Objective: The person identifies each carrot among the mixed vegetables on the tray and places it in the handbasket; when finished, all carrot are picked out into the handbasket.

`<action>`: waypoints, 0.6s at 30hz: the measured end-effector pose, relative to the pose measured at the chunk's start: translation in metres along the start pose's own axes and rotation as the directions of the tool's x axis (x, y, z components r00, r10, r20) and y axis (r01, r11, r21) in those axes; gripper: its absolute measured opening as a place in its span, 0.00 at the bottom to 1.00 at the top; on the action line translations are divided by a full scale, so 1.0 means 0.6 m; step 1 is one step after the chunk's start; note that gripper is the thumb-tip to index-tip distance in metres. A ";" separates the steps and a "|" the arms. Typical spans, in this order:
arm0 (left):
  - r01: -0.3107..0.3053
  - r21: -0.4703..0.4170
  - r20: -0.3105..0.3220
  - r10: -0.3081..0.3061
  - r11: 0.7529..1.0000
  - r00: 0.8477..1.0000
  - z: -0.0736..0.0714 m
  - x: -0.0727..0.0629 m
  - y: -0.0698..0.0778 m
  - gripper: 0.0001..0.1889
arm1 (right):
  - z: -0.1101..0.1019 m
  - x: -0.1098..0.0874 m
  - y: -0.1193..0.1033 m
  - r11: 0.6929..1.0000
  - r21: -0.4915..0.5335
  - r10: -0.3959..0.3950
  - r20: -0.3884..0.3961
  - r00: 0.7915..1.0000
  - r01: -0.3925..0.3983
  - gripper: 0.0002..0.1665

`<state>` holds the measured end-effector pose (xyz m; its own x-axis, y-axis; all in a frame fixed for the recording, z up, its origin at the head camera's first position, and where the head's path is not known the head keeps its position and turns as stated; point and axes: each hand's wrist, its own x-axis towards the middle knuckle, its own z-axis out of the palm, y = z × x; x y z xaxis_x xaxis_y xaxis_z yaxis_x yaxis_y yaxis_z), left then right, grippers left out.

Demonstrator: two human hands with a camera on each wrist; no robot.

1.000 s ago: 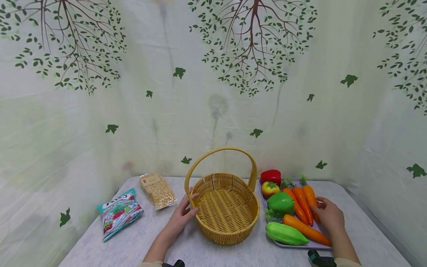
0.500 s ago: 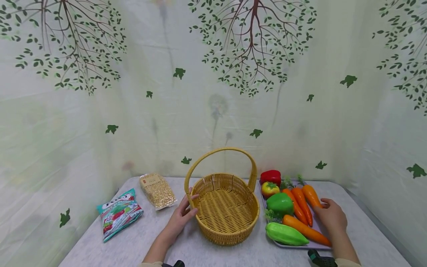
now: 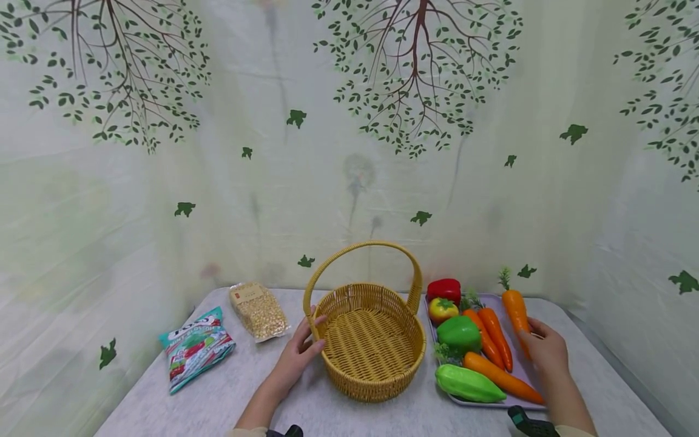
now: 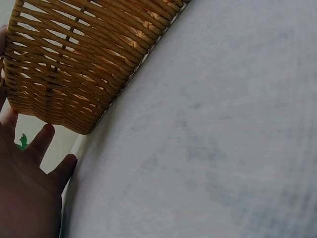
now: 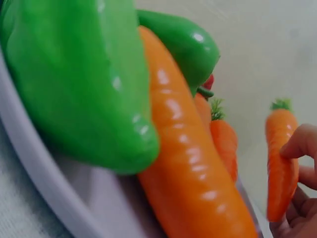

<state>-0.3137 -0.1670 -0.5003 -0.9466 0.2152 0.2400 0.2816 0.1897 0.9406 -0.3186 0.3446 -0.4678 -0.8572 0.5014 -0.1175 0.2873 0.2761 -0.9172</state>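
Note:
My right hand (image 3: 548, 352) pinches an orange carrot (image 3: 515, 306) by its lower part, at the right side of the lilac tray (image 3: 526, 364). In the right wrist view this carrot (image 5: 281, 148) stands upright between thumb and fingers, its green tuft on top. At the basket's left side is my left hand (image 3: 295, 355), with thumb and a finger around the base of the handle of the yellow wicker basket (image 3: 371, 385). The left wrist view has its other fingers (image 4: 42, 141) spread beside the woven wall. No things lie in the basket.
On the tray lie several other carrots (image 3: 502, 377), a green bell pepper (image 3: 459, 332), a red pepper (image 3: 443, 290), a yellow-red tomato-like fruit (image 3: 441, 310) and a long light-green vegetable (image 3: 469, 383). Left of the basket are a bag of pale grains (image 3: 259, 312) and a teal snack bag (image 3: 198, 351).
My right hand has taken hold of the rightmost carrot and raised it to a more upright stance, its tuft now higher. The left hand and basket have stayed in place.

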 end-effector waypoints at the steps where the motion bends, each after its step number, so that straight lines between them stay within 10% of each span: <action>1: -0.002 0.003 0.002 0.002 1.000 1.000 0.000 0.000 0.000 0.29 | -0.002 -0.001 -0.001 1.000 0.019 -0.006 0.017 1.000 0.006 0.36; 18: -0.007 -0.007 0.004 0.007 1.000 1.000 0.002 0.002 -0.005 0.29 | -0.010 -0.003 0.001 0.995 0.100 -0.048 0.204 0.978 0.028 0.35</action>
<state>-0.3155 -0.1662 -0.5029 -0.9439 0.2201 0.2462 0.2876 0.1816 0.9404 -0.3142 0.3484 -0.4660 -0.9391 0.3100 -0.1485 0.2191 0.2069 -0.9535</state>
